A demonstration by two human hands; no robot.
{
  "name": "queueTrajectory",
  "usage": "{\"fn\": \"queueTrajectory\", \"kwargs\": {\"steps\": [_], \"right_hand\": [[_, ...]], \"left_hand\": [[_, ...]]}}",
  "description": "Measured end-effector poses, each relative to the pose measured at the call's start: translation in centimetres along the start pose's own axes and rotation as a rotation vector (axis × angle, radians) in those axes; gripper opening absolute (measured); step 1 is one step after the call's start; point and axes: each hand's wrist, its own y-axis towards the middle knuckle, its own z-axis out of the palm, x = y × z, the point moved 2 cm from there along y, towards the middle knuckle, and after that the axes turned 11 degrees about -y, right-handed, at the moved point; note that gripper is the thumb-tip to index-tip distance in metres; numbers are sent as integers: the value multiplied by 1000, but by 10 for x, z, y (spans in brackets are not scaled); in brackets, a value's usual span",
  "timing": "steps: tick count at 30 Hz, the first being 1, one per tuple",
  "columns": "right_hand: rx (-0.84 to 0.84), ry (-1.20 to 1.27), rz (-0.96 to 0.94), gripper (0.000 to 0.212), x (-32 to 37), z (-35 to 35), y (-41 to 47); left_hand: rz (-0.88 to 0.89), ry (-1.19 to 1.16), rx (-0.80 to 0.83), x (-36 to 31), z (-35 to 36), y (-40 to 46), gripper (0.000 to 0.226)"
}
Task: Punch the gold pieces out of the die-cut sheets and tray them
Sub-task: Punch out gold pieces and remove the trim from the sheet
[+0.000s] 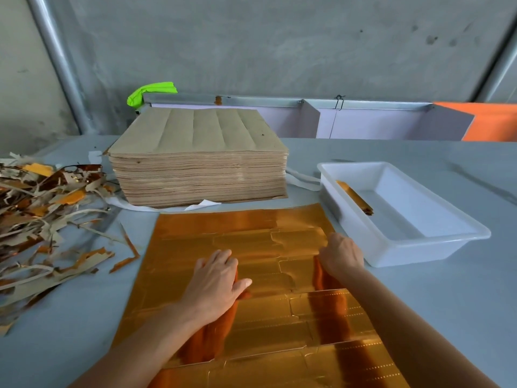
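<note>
A large gold die-cut sheet [251,228] lies flat on the table in front of me, its cut outlines showing. My left hand [218,278] presses flat on the sheet's middle with straight fingers. My right hand [341,254] sits at the sheet's right edge with its fingers curled down over that edge; the fingertips are hidden. To the right stands a white plastic tray [419,242], and a small stack of gold pieces [355,196] leans against its left wall.
A tall stack of brown-backed sheets [198,155] stands behind the gold sheet. A pile of torn scrap strips [42,219] covers the table's left side. A metal rail with lilac panels [363,121] and a green cloth [151,91] run along the back.
</note>
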Motion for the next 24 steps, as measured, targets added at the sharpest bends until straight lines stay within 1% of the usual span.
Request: {"fn": "queueTrajectory", "kwargs": {"steps": [2, 4, 7, 9, 11, 14, 16, 18, 21, 24], "right_hand": [[-8, -37, -17, 12, 4, 3, -1], [-55, -40, -31, 18, 6, 6, -2], [-194, 134, -38, 33, 7, 3, 0], [-230, 252, -6, 36, 5, -4, 6], [-184, 316, 24, 33, 4, -10, 15], [-87, 400, 25, 21, 3, -14, 25], [-58, 471, 56, 17, -1, -16, 30], [-40, 547, 92, 17, -5, -19, 33], [-33, 596, 101, 15, -7, -27, 37], [-66, 589, 52, 12, -2, -38, 33]], "left_hand": [[0, -5, 0, 0, 0, 0, 59], [2, -10, -6, 0, -1, -1, 58], [18, -9, -25, 1, -3, -2, 55], [22, -3, -25, 1, -5, -2, 53], [17, 5, -20, 0, -7, -1, 52], [15, 9, -21, 0, -6, 1, 51], [25, 1, -36, 1, -7, 3, 50], [37, -13, -62, 2, -8, 6, 49], [41, -47, -119, 0, -15, 13, 50], [79, -187, -234, -11, -31, 25, 51]]}}
